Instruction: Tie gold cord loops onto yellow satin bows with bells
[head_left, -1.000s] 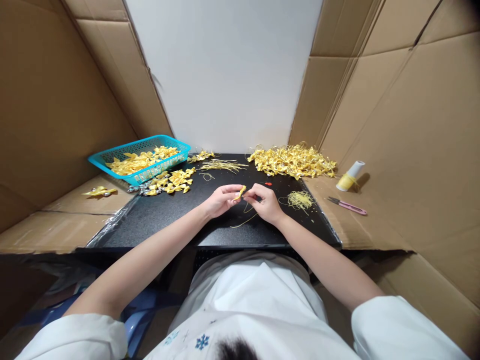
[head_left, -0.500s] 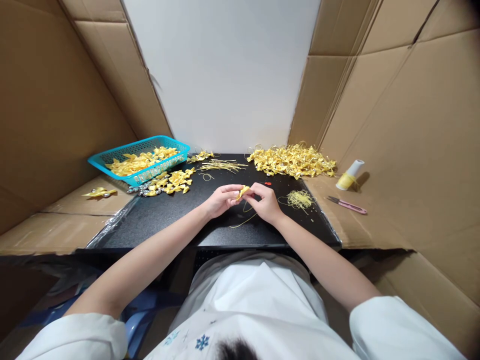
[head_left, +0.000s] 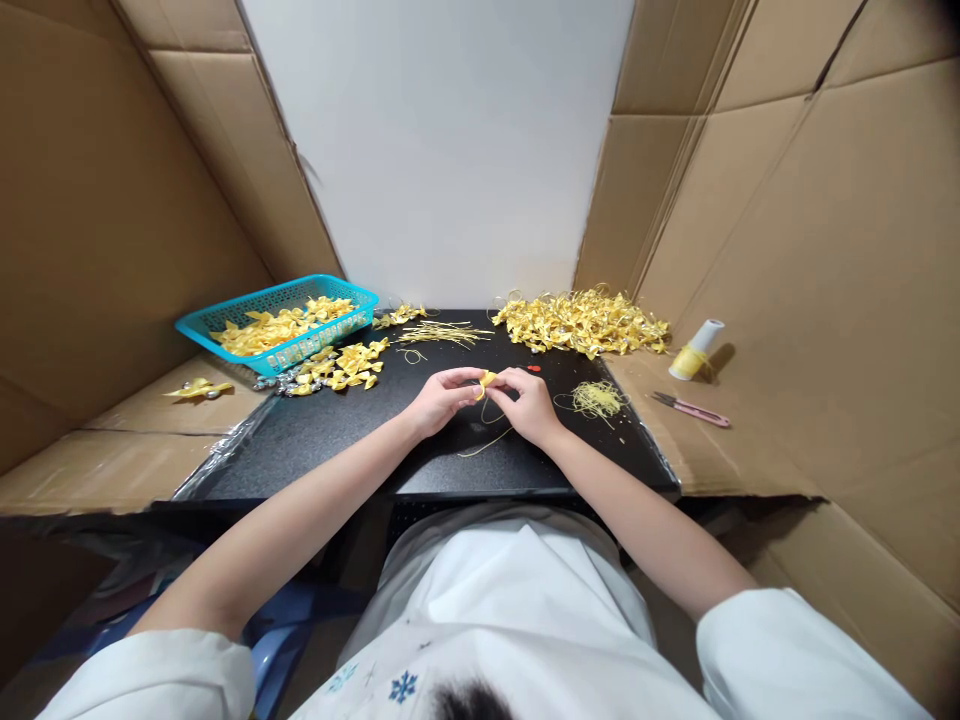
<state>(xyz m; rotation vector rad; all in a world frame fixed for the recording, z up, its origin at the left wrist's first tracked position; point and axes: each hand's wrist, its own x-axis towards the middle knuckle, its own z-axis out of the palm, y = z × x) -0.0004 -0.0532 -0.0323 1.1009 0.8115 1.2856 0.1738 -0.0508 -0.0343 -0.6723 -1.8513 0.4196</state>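
Observation:
Between my fingertips, above the middle of the black table [head_left: 330, 450], is a small yellow ribbon bow [head_left: 486, 380]. My left hand [head_left: 441, 402] pinches its left side, thumb below and forefinger above. On the other side my right hand [head_left: 529, 406] is closed on the bow too, its fingertips meeting the left ones. A thin yellow cord [head_left: 484, 448] trails below the bow and curves over the tabletop. The fingers cover much of the bow, so its knot is hidden.
A turquoise basket [head_left: 277, 292] of yellow bows stands back left, loose bows [head_left: 352, 365] before it. Cut cords [head_left: 446, 332] lie mid-table. Back right is a heap of bows [head_left: 585, 322]; nearer are a cord tangle [head_left: 598, 400], pink thread snips [head_left: 690, 408] and a spool [head_left: 696, 352].
My right fingertips have shifted slightly against the bow, and the bow has turned a little between my hands. Both hands keep their hold; the cord still hangs below.

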